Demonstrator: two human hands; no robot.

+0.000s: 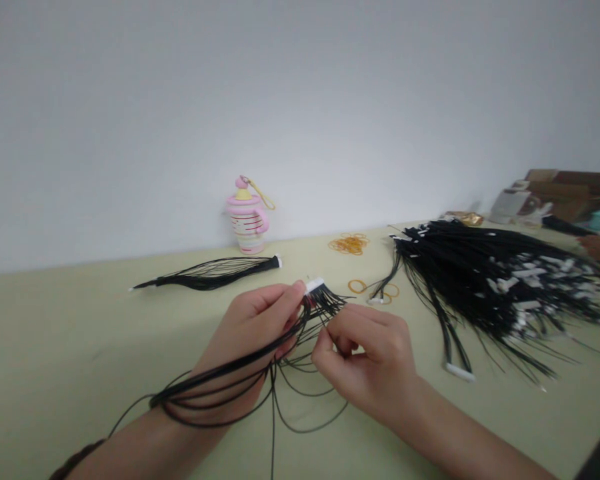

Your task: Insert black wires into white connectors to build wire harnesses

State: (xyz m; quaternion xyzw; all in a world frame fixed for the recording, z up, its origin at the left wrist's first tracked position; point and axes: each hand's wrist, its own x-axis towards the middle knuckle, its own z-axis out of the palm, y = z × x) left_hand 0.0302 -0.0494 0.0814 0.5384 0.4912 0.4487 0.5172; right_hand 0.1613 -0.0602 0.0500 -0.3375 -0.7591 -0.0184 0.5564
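Black wires [293,343] spray from a white plastic connector [315,285] in the head view. The connector sits at the tips of the curled fingers [280,300] of the left hand [250,327], clenched on it from the side. The longer wire ends fall back across that hand and wrist in loose loops, then droop toward the pale green worktop [70,360]. The right hand [365,353] is just beside, its thumb and forefinger closed on thin strands a little below the connector; how many strands is too small to tell.

Farther off, a slimmer bundle of black wires [215,275] with a white end lies on the worktop. A large heap of black wires with white connectors [490,287] spreads across the right side. Loose orange rubber bands [357,287] lie just left of it, with a small tangle of rubber bands [349,244] behind them. A pink-and-white bottle-shaped ornament [247,217] stands upright at the back, and cardboard boxes [560,193] sit in the far right corner.
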